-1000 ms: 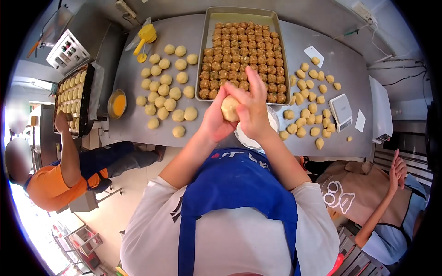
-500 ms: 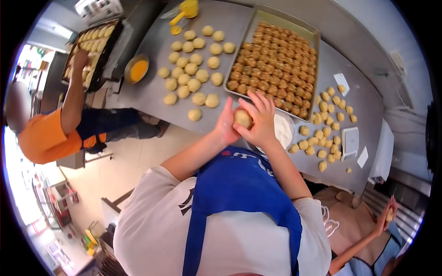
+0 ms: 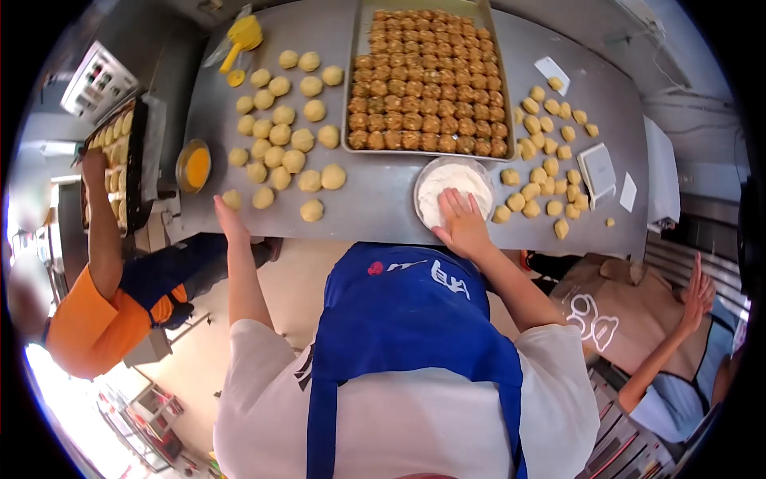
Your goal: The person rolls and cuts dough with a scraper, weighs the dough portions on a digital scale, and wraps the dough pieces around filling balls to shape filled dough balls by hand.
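My left hand (image 3: 230, 220) is at the table's front left edge with a smooth round dough ball (image 3: 231, 199) at its fingers. The ball partly hides those fingers, and whether it also rests on the table is unclear. My right hand (image 3: 465, 225) lies in a clear bowl (image 3: 419, 199) of white flour (image 3: 437, 185), fingers stretched out and pressed onto the powder. Several more smooth dough balls (image 3: 294, 161) sit just beyond my left hand. Above the bowl stands a metal tray (image 3: 345, 120) packed with rows of brown filling balls (image 3: 431, 88).
Rough dough pieces (image 3: 550, 165) lie right of the bowl, near a white scale (image 3: 597, 172). A bowl of orange-yellow liquid (image 3: 194, 166) and a yellow scoop (image 3: 242, 36) stand left. One co-worker (image 3: 104, 311) reaches over a baking tray (image 3: 142, 160); another (image 3: 678, 351) stands at right.
My hands have parted from around the dough ball. The left went left with a ball to the table edge; the right moved into the flour. The view has turned and shifted.
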The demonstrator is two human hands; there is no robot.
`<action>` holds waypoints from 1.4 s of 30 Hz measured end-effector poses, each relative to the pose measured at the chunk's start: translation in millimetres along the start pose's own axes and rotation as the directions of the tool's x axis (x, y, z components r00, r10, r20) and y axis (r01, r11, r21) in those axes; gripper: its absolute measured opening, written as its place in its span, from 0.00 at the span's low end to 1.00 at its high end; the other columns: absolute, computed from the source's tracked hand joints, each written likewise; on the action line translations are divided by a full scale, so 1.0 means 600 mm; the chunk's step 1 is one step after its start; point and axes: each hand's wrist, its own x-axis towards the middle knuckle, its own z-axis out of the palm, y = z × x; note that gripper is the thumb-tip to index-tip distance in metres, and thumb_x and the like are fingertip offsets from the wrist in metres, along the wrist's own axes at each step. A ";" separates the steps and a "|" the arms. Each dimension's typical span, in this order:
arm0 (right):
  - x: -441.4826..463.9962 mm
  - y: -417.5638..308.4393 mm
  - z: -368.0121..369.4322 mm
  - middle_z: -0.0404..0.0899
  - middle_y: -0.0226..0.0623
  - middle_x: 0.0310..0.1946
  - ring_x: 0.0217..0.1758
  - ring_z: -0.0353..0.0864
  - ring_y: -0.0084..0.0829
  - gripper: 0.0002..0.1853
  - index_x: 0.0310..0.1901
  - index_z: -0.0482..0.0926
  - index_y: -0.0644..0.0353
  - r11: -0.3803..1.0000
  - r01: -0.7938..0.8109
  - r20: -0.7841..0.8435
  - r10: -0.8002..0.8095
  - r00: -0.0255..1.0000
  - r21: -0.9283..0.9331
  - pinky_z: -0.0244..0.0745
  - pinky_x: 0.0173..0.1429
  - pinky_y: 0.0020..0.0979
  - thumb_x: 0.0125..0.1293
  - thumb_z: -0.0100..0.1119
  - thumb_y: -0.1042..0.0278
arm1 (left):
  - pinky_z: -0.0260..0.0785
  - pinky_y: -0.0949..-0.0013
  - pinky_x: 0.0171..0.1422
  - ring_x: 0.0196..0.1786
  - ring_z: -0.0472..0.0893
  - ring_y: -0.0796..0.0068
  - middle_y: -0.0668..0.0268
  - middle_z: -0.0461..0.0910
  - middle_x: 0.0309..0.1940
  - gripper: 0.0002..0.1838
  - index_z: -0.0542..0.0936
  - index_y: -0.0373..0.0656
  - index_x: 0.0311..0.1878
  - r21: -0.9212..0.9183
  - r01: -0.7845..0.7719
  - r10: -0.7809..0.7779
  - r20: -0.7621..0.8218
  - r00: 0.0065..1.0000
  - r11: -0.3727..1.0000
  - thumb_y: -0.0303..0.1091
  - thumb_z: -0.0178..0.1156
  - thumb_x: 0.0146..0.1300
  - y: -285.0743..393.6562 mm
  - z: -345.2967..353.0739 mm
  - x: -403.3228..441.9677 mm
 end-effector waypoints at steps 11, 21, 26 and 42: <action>0.003 -0.024 -0.050 0.72 0.47 0.60 0.65 0.68 0.45 0.29 0.60 0.70 0.61 0.905 0.330 -0.280 -0.254 0.926 0.267 0.56 0.71 0.47 0.59 0.59 0.55 | 0.58 0.56 0.72 0.64 0.70 0.55 0.54 0.73 0.59 0.32 0.63 0.35 0.66 0.420 0.878 -0.635 0.748 -0.193 0.227 0.54 0.40 0.73 0.050 0.332 -0.440; -0.130 0.183 -0.008 0.77 0.34 0.49 0.57 0.71 0.38 0.23 0.52 0.77 0.54 0.980 -0.092 -0.397 0.015 0.918 -0.175 0.61 0.62 0.43 0.52 0.67 0.61 | 0.57 0.55 0.73 0.69 0.67 0.56 0.55 0.67 0.67 0.29 0.63 0.36 0.67 0.312 0.866 -0.632 0.775 0.006 0.391 0.50 0.38 0.74 0.033 0.314 -0.408; -0.094 0.137 -0.027 0.79 0.37 0.40 0.45 0.75 0.40 0.18 0.46 0.78 0.56 0.949 -0.262 -0.554 0.314 0.771 0.173 0.67 0.53 0.40 0.52 0.68 0.66 | 0.59 0.55 0.72 0.67 0.69 0.57 0.56 0.68 0.66 0.27 0.65 0.38 0.66 0.379 0.803 -0.581 0.813 -0.051 0.460 0.49 0.40 0.74 0.032 0.327 -0.440; 0.077 -0.148 -0.184 0.69 0.50 0.58 0.58 0.68 0.51 0.29 0.61 0.67 0.60 0.779 0.530 -0.728 -0.144 0.671 0.334 0.58 0.64 0.51 0.61 0.52 0.52 | 0.55 0.61 0.74 0.72 0.61 0.65 0.59 0.58 0.70 0.54 0.50 0.42 0.74 0.135 0.578 -0.208 0.976 0.062 0.805 0.79 0.20 0.58 0.216 0.278 -0.523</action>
